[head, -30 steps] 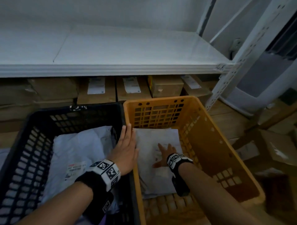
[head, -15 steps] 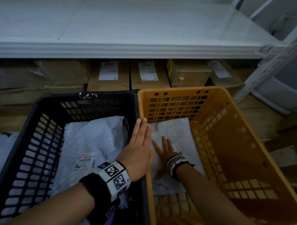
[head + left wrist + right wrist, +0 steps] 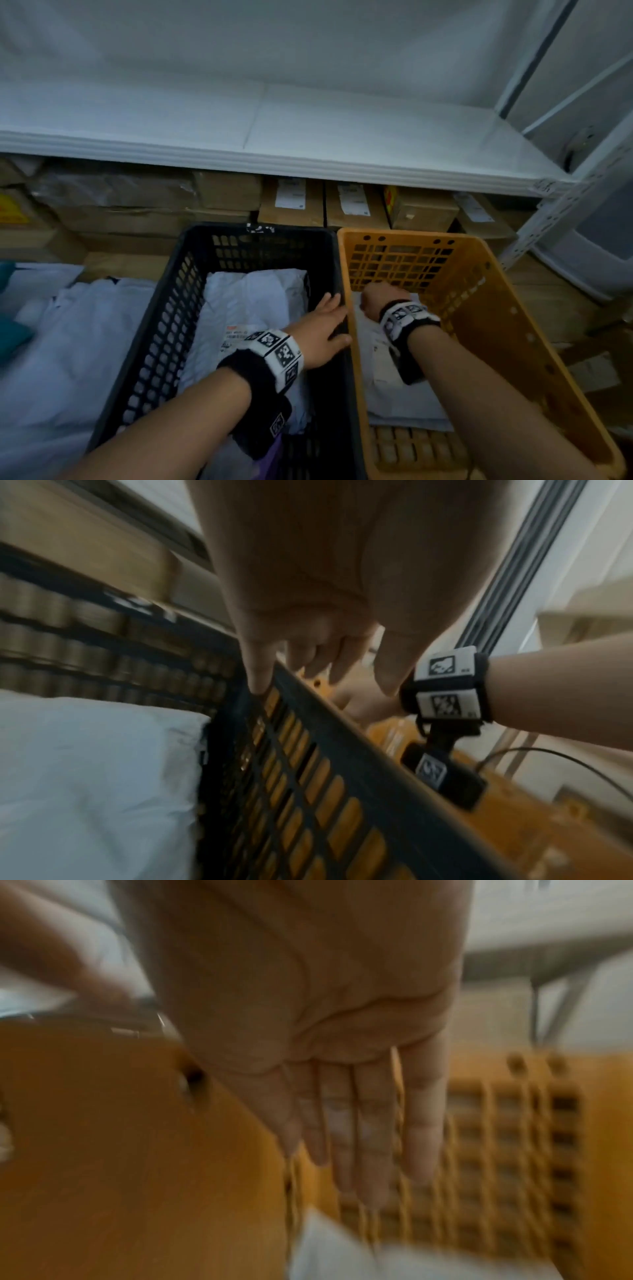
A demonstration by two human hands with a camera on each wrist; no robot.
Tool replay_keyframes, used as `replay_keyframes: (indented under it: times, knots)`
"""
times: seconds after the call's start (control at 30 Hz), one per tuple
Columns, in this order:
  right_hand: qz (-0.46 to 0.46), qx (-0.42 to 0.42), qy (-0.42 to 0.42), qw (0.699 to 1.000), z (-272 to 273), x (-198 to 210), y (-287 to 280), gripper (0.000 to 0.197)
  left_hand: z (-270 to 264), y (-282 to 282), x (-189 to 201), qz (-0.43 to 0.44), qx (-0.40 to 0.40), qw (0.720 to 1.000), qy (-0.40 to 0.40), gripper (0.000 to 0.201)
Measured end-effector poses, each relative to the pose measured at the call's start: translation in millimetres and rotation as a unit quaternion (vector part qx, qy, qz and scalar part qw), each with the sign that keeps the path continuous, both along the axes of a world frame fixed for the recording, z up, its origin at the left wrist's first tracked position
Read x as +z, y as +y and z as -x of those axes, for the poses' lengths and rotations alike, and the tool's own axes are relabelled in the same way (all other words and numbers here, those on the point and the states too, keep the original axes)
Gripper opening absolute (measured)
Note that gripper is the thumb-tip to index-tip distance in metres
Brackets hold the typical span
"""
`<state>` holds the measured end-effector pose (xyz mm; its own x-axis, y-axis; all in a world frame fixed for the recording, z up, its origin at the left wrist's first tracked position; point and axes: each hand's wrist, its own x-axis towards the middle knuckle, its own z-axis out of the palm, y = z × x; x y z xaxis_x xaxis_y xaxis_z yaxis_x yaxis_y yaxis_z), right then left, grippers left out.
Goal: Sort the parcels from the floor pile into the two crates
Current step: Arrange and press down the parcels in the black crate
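A black crate (image 3: 260, 228) and an orange crate (image 3: 479, 274) stand side by side on the floor. A white labelled parcel (image 3: 253, 301) lies in the black crate, and another white parcel (image 3: 394, 401) lies in the orange one. My left hand (image 3: 325, 325) rests on the rims where the two crates meet, fingers loosely spread and holding nothing. My right hand (image 3: 376, 299) is inside the orange crate near its far wall, just above the parcel. In the right wrist view its fingers (image 3: 359, 1123) are straight and empty. More white parcels (image 3: 68, 342) lie piled on the floor to the left.
A white shelf (image 3: 308, 154) juts out above the crates, with labelled cardboard boxes (image 3: 291, 205) packed beneath it. A perforated shelf post (image 3: 565, 212) stands at the right. Brown boxes (image 3: 599, 359) sit on the floor right of the orange crate. Something teal (image 3: 10, 335) shows at the far left.
My right hand has lifted off the parcel in the orange crate and moved toward the far wall. The left hand stays on the crate rims. My view has swung left.
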<state>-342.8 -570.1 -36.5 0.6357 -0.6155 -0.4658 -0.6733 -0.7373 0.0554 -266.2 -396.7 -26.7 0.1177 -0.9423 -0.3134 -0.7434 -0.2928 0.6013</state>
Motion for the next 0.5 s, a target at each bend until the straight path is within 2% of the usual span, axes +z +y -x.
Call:
replay_keyframes:
  times: [0.07, 0.13, 0.27, 0.33, 0.4, 0.5]
  knots:
    - [0.050, -0.004, -0.041, 0.998, -5, 38, 12, 0.024, -10, 47, 8, 0.044, 0.021, 0.999, 0.011, 0.054]
    - [0.090, -0.001, -0.081, 0.993, -9, 68, 32, 0.022, -27, 99, 16, 0.072, 0.044, 0.996, -0.014, 0.044]
    - [0.130, 0.052, -0.166, 0.976, -39, 108, 95, 0.023, -78, 199, 27, 0.085, 0.126, 0.987, -0.059, 0.036]
    - [0.087, 0.077, -0.204, 0.972, -67, 118, 138, 0.022, -104, 242, 26, 0.083, 0.183, 0.976, -0.082, 0.034]
    - [0.006, 0.098, -0.225, 0.969, -100, 117, 186, 0.019, -129, 281, 17, 0.074, 0.238, 0.963, -0.099, 0.032]
    - [-0.126, 0.104, -0.244, 0.956, -151, 91, 261, 0.016, -162, 335, -4, 0.017, 0.304, 0.944, -0.129, 0.033]
